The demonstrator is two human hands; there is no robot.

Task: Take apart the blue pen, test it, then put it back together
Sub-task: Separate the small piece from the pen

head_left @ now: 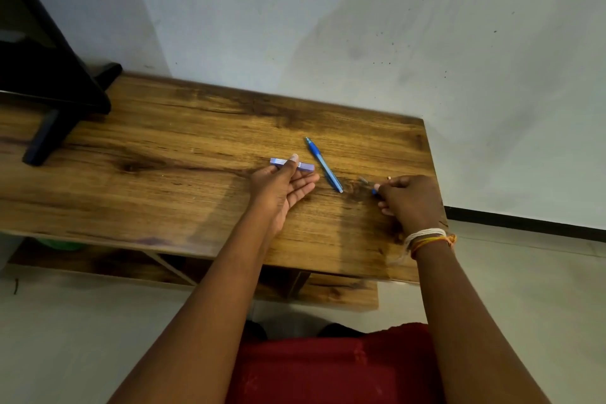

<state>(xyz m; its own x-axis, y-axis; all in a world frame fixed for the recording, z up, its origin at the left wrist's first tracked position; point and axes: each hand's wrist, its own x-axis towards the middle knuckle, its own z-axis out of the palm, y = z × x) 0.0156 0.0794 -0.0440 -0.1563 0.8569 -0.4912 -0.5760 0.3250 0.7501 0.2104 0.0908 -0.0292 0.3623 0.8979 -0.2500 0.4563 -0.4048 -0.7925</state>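
The blue pen [323, 165] lies diagonally on the wooden table [183, 154], with its grip end pointing away from me. My left hand [284, 187] is just left of it, thumb pressed across a flat lavender bar [307, 167] and fingers spread beneath it. To the right of the pen, my right hand [408, 202] rests on the table and pinches a small blue pen piece [374, 191] at its fingertips. A thin greyish part [362, 179] lies on the wood between the pen and my right hand. Beside my right knuckles sits a tiny brass-coloured bit [389, 177].
A black stand with splayed feet [49, 128] occupies the table's far left. The wall runs along the back edge, and the table's right edge is close to my right wrist. A lower shelf [328, 289] shows under the tabletop.
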